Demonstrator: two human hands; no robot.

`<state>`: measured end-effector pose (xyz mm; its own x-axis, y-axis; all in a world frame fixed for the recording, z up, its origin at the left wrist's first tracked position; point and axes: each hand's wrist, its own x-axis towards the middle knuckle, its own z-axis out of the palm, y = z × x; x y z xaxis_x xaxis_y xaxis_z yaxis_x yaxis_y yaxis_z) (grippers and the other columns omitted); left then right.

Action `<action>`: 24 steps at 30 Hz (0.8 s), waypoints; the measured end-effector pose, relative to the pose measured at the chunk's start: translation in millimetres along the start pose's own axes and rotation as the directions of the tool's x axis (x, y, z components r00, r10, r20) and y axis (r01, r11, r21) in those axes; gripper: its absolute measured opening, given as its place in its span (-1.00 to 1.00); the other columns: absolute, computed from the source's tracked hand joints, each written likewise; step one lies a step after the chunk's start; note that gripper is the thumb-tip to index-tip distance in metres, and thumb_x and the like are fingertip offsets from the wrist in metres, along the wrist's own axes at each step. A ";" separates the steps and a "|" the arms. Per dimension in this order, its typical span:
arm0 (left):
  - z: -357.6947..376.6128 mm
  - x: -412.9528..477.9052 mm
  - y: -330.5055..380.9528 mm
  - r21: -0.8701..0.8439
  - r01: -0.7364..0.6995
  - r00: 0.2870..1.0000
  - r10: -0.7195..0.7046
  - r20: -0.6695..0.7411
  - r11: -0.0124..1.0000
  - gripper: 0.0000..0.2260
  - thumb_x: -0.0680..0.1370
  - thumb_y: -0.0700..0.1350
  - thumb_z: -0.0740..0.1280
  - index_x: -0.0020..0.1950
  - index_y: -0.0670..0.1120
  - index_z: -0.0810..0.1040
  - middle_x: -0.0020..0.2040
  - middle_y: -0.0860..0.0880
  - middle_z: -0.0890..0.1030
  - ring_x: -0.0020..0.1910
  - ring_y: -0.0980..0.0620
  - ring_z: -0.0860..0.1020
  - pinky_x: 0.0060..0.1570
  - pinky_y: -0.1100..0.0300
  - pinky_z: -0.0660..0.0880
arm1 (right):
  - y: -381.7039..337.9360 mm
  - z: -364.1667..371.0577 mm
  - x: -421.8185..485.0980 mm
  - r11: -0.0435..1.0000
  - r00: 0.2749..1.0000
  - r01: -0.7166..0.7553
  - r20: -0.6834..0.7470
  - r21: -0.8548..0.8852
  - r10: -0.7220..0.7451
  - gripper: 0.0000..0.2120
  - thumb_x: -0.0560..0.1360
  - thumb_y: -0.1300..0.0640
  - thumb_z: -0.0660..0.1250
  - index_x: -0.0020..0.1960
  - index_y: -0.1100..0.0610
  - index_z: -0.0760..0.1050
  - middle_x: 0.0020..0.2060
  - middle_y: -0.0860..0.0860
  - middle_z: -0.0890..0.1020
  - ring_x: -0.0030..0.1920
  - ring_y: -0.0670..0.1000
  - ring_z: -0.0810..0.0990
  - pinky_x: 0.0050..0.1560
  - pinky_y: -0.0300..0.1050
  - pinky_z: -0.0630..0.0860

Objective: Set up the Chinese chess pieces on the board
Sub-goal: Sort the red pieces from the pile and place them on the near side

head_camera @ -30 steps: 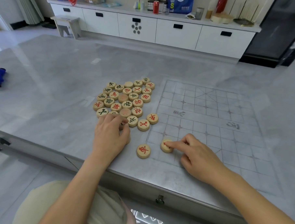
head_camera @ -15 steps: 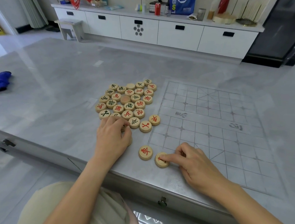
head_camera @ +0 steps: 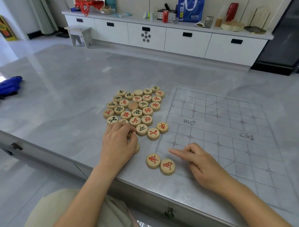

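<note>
pieces (head_camera: 136, 109) left of board (head_camera: 218, 126), on table (head_camera: 64, 96)

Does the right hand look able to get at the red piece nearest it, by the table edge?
Probably yes. The right hand holds nothing and lies just right of that red piece, forefinger pointing past it. No other thing sits between them; the neighbouring piece touches it on the left side only.

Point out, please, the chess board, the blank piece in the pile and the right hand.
chess board (head_camera: 212, 114): head view, a bare square in its far half.
blank piece (head_camera: 133, 106): head view, middle of its plain top face.
right hand (head_camera: 206, 165): head view, back of the hand.
</note>
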<state>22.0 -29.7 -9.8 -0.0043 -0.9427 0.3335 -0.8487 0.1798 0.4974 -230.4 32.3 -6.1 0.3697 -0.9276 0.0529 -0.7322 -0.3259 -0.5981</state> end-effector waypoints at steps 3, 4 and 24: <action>-0.8 0.7 -1.1 -0.006 -0.005 1.000 0.005 -0.010 1.000 -0.88 0.51 -0.06 0.31 -0.01 -0.02 0.61 0.05 0.03 0.55 0.10 0.02 0.38 0.06 0.13 0.35 | 4.2 -12.2 26.0 0.997 0.993 -0.058 -0.104 0.053 0.063 -0.63 0.60 0.04 0.14 0.25 -0.41 0.25 -0.08 -0.16 0.41 -0.15 -0.15 0.45 -0.13 -0.34 0.36; -0.8 1.1 -1.8 -0.009 -0.006 1.000 0.006 -0.013 1.000 -0.88 0.51 -0.05 0.32 -0.02 -0.02 0.61 0.05 0.03 0.56 0.11 0.02 0.39 0.06 0.14 0.35 | 5.4 -14.3 35.3 0.996 0.988 -0.074 -0.135 0.058 0.081 -0.65 0.58 0.02 0.20 0.26 -0.35 0.29 -0.08 -0.16 0.41 -0.20 -0.12 0.46 -0.14 -0.33 0.35; -8.8 12.9 -10.7 0.023 0.172 0.985 -0.172 0.017 0.985 -0.65 0.44 0.08 0.33 0.19 0.01 0.53 0.16 0.03 0.53 0.22 -0.03 0.36 0.17 0.13 0.33 | 13.1 -13.9 156.6 0.960 0.942 -0.278 -0.189 0.015 0.276 -0.59 0.52 -0.03 0.31 0.34 -0.05 0.37 0.10 0.04 0.43 -0.04 -0.02 0.46 -0.06 -0.16 0.36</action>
<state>35.7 -41.4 -3.7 0.1330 -0.9643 0.2290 -0.8488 0.0085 0.5286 -190.0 -119.8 5.5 0.0385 -0.9986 0.0356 -0.7976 -0.0522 -0.6009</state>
